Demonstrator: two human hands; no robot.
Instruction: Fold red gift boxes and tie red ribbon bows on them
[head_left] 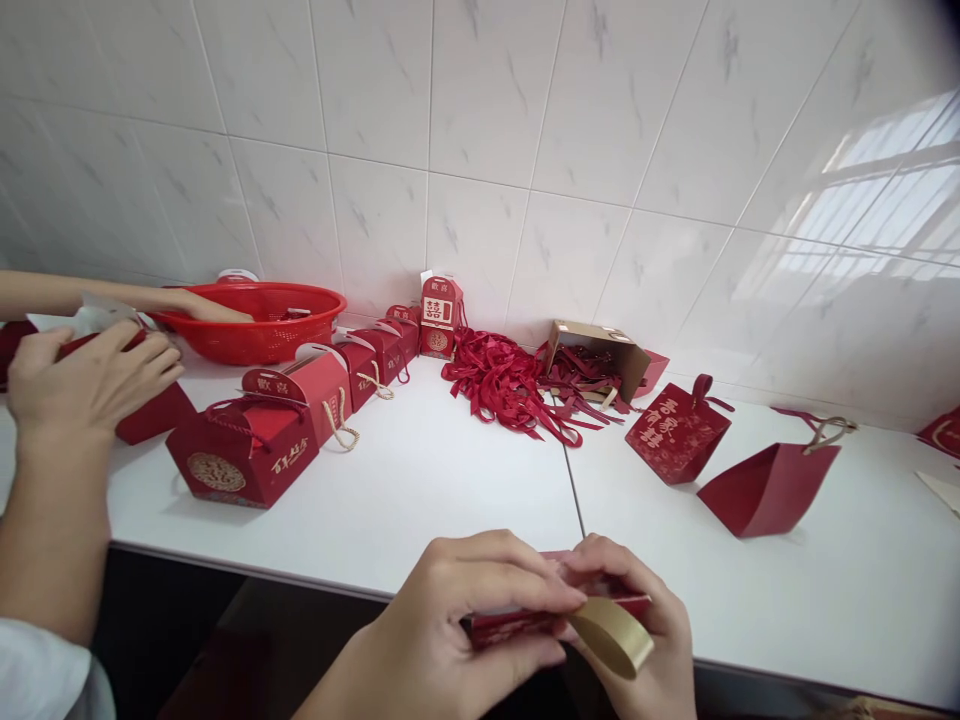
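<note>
Both hands, left hand (pixel 450 625) and right hand (pixel 645 625), pinch a flat red card (pixel 517 622) at six o'clock: light, thin, bendable, best held by its edges.

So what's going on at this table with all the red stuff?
The left hand and right hand hold a flat red box piece at the table's near edge, a gold tab by the right fingers. A co-worker's hand rests on another red box. Finished gift boxes line up toward a red basket, beside a ribbon pile.
</note>
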